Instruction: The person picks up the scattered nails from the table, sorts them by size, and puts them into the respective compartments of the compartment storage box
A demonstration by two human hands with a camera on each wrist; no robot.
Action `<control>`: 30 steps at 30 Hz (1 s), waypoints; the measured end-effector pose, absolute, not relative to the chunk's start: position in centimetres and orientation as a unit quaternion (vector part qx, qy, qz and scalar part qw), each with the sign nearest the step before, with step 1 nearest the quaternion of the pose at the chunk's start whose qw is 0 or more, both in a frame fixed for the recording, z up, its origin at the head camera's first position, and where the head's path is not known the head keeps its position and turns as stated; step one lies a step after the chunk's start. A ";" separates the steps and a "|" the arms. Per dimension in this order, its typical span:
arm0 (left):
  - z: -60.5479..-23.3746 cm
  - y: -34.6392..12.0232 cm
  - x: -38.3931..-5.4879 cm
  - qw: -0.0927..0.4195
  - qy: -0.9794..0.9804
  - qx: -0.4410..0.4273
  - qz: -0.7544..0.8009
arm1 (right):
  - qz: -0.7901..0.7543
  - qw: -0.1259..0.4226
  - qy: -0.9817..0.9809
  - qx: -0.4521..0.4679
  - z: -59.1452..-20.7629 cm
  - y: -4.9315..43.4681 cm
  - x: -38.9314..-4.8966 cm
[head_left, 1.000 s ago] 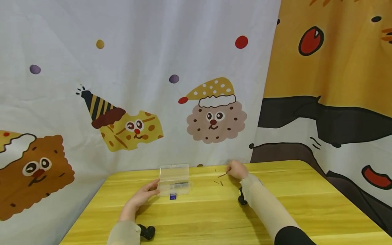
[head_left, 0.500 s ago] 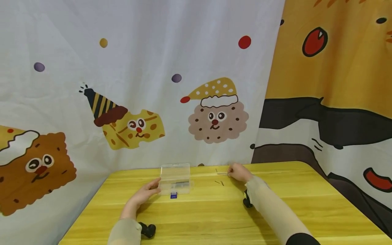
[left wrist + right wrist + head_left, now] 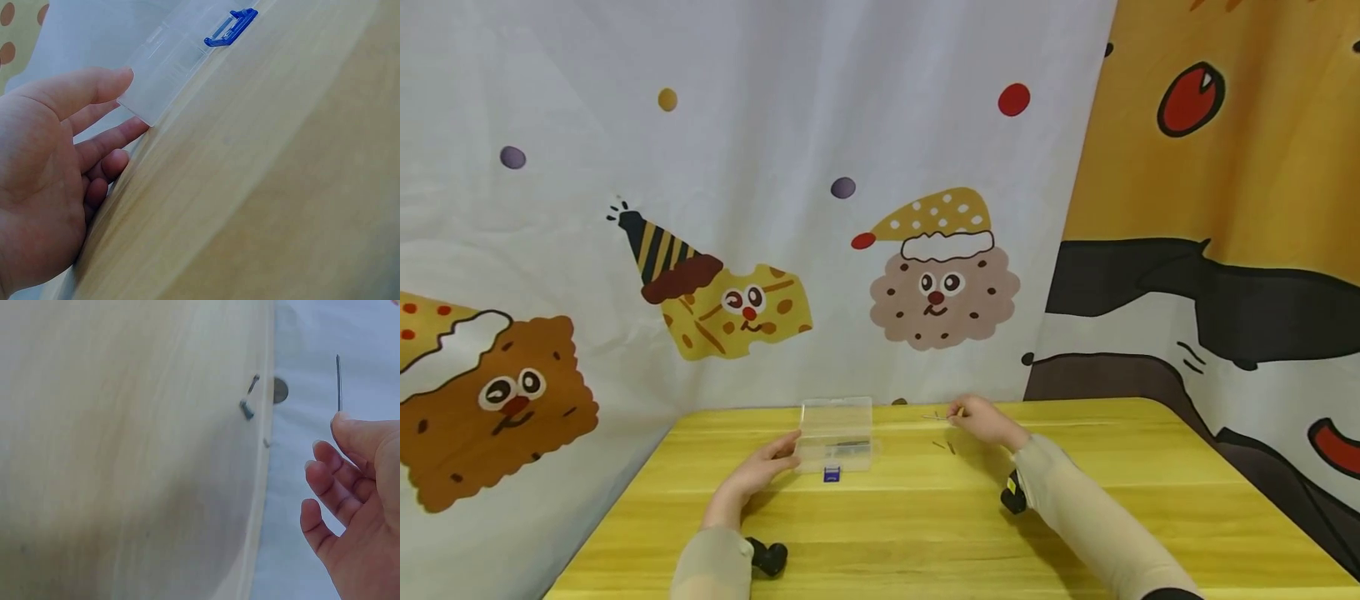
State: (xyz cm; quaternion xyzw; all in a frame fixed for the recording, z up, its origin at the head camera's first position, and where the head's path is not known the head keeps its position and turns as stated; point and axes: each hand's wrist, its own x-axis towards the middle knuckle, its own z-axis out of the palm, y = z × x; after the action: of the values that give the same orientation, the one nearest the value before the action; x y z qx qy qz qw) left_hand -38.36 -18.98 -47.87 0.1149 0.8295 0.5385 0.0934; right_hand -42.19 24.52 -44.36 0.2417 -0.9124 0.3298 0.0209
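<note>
Your right hand, right of the clear box, pinches a thin metal nail whose long axis points left, boxward. Your left hand lightly pinches the box's left end. Small metal pieces lie right of the box. No writing is legible.

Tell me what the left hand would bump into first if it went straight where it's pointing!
The left hand would meet the clear plastic box first. It looks right against the box's end, though depth is hard to judge.
</note>
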 end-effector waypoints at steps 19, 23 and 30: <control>-48.0 -18.9 -38.9 0.095 0.831 0.118 0.536 | 0.341 0.006 -0.886 0.314 -42.4 21.0 -40.8; -48.0 -19.0 -38.8 0.096 0.832 0.115 0.533 | 0.338 0.005 -0.882 0.329 -42.8 20.0 -40.9; -48.1 -18.9 -38.7 0.096 0.835 0.113 0.530 | 0.329 -0.003 -0.888 0.322 -43.2 18.5 -41.4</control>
State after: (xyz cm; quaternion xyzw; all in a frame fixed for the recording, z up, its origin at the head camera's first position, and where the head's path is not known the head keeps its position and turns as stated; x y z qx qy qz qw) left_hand -38.70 -18.92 -48.07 0.1128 0.8350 0.5300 0.0957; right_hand -41.39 18.50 -43.18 0.3223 -0.8876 0.3291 -0.0032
